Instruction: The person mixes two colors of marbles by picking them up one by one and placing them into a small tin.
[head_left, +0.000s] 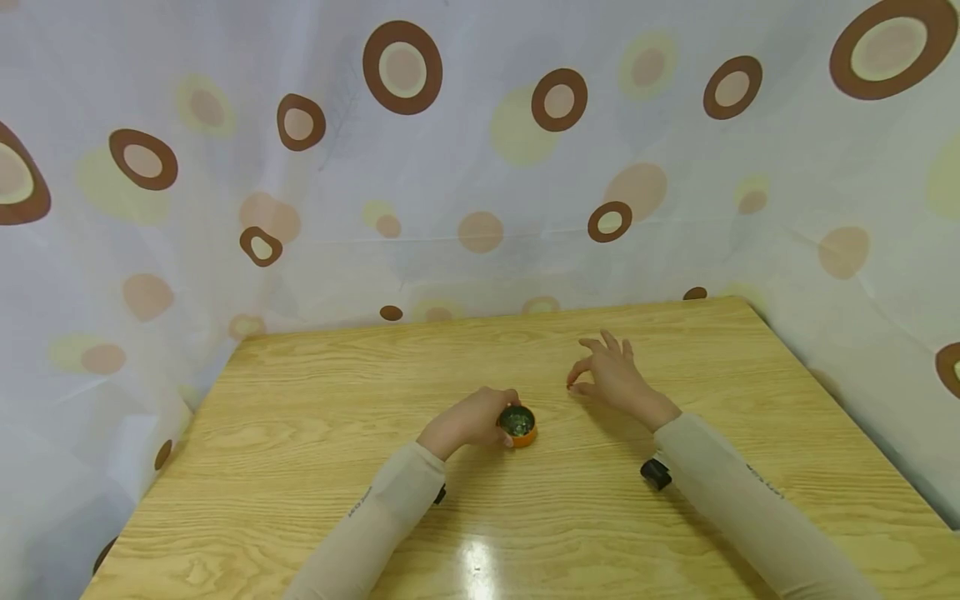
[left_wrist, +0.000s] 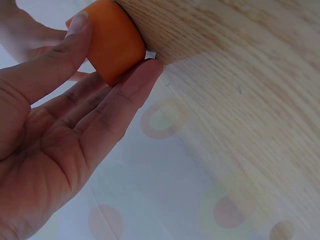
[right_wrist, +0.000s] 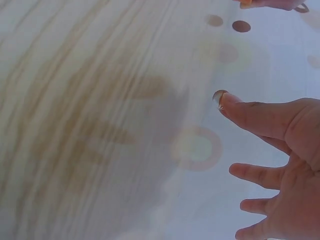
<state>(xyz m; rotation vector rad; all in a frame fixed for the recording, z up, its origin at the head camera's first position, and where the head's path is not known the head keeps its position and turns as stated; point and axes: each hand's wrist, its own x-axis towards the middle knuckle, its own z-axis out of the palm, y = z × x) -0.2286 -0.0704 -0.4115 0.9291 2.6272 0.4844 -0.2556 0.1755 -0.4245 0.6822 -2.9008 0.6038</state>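
Observation:
My left hand (head_left: pixel 474 417) holds a small round orange bowl (head_left: pixel 524 439), open at the top, near the middle of the wooden table. Inside the bowl it looks dark, with shiny glints that are too small to make out. In the left wrist view, the thumb lies on the orange wall and the fingers curl round the other side. To the right, my right hand (head_left: pixel 613 377) hovers over the table, apart from the bowl. Its thumb and index finger pinch a tiny shiny brownish thing (right_wrist: pixel 218 96), whose kind I cannot tell. The other fingers are spread.
The light wooden table (head_left: pixel 360 375) stretches out on all sides of the hands. A pale curtain (head_left: pixel 465 167) with brown and yellow circles hangs behind it and along both sides. Dark wrist straps (head_left: pixel 656 474) show under the sleeves.

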